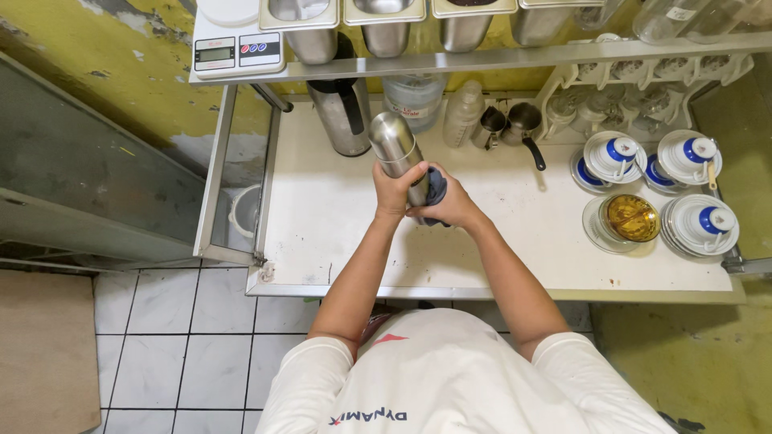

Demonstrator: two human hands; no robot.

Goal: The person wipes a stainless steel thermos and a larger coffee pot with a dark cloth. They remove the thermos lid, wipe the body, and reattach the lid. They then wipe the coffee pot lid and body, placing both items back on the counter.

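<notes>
A steel flask (396,149) is held upright above the white counter (338,233), gripped near its base by the left hand (392,193). A dark cloth (437,189) is pressed against it by the right hand (452,205), fingers curled.

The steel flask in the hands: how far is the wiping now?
In hand: the left hand grips the tall steel flask; the right hand presses a dark blue cloth on its lower part. Done: cannot tell. Left: the upper body is uncovered.
</notes>
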